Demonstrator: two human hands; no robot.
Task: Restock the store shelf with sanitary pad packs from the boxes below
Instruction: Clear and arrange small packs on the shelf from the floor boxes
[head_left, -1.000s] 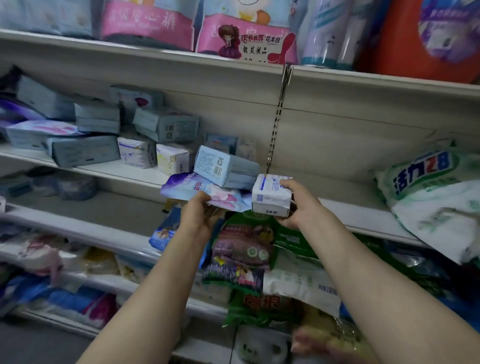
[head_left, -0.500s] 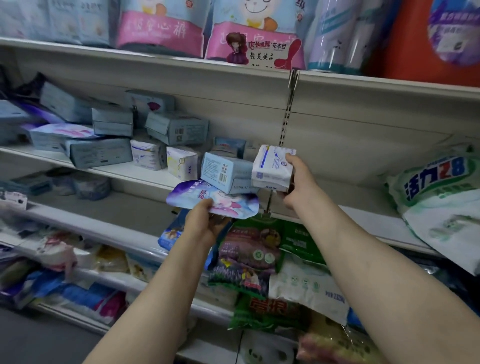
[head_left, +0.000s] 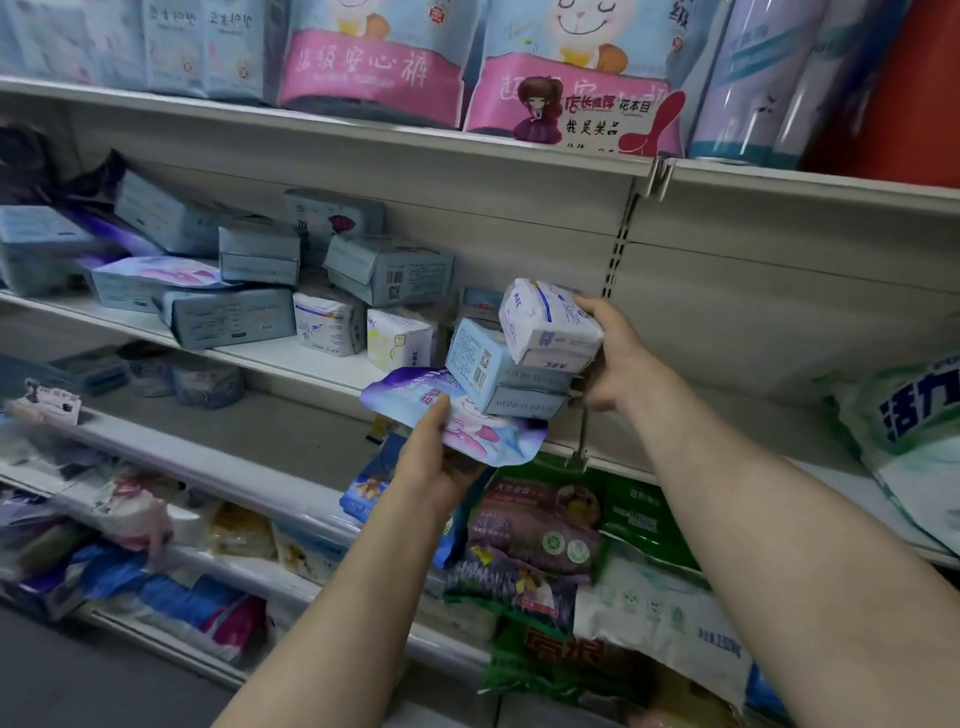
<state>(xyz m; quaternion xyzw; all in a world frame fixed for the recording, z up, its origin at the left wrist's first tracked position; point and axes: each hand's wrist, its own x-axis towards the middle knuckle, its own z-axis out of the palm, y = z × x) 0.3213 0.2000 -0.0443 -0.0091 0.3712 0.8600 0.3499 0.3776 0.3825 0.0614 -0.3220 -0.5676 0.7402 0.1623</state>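
My right hand (head_left: 615, 358) grips a small white pad pack (head_left: 549, 325) with blue print, held tilted above the middle shelf (head_left: 332, 366). Under it a light-blue boxy pad pack (head_left: 498, 371) rests on a flat purple-and-pink pad pack (head_left: 457, 415). My left hand (head_left: 434, 457) holds that purple pack from below at the shelf's front edge, thumb on top. Several grey-blue, white and yellow pad packs (head_left: 332, 291) lie piled on the shelf to the left.
The top shelf (head_left: 519, 143) carries large pink-and-blue packs. A slotted upright (head_left: 618, 244) divides the bays. A white-green detergent bag (head_left: 914, 431) lies at right. Green and purple food bags (head_left: 550, 551) fill the lower shelves, with more goods at lower left.
My right hand has lifted the white pack up and tilted it over the light-blue pack. My left hand stayed under the purple pack while the view moved closer to the shelf.
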